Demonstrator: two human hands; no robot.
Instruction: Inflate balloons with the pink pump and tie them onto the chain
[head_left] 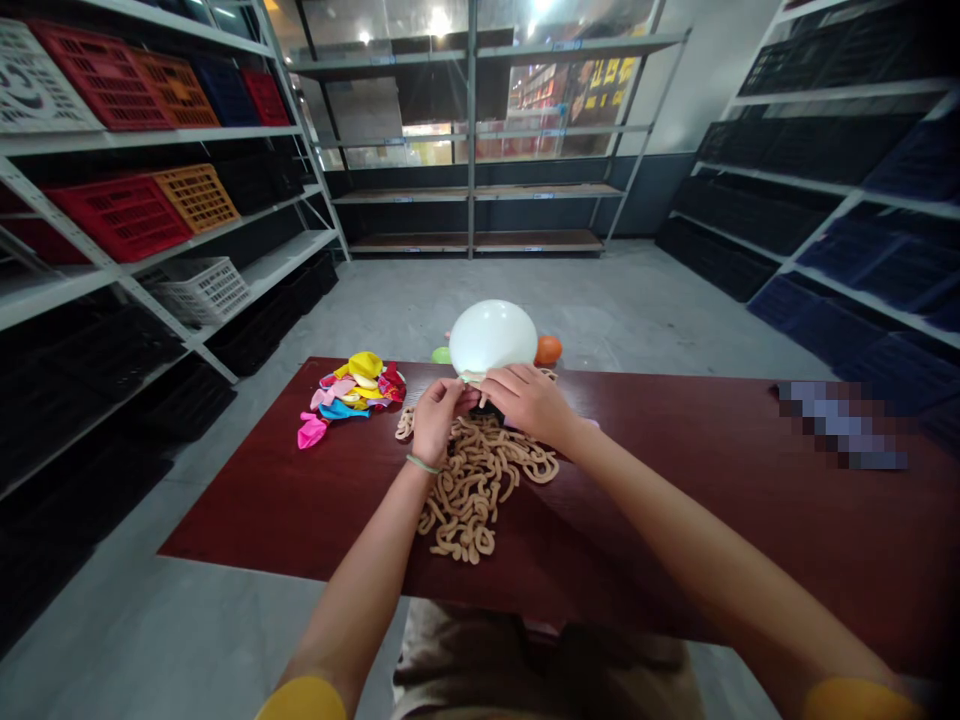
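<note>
A pale, inflated balloon (493,335) stands just beyond my two hands, above the table's far edge. My left hand (437,415) is closed, thumb and fingers pinching the balloon's greenish neck. Right beside it, my right hand (525,398) bends its fingers over the same neck, closed on it. Below and between them lies a loose heap of tan, cord-like loops (469,490). Part of a dark object (491,410) shows beneath my right fingers; its kind is hidden. To the left rests a pile of flat balloons (361,388) in yellow, pink, red and blue.
The dark red table (675,480) carries a blurred, pixelated item (840,425) at the right. Behind the table, an orange balloon (548,349) and a light green balloon (441,355) show partly. Shelves with crates (120,215) stand left, more racks (810,190) right, a metal rack (472,190) ahead.
</note>
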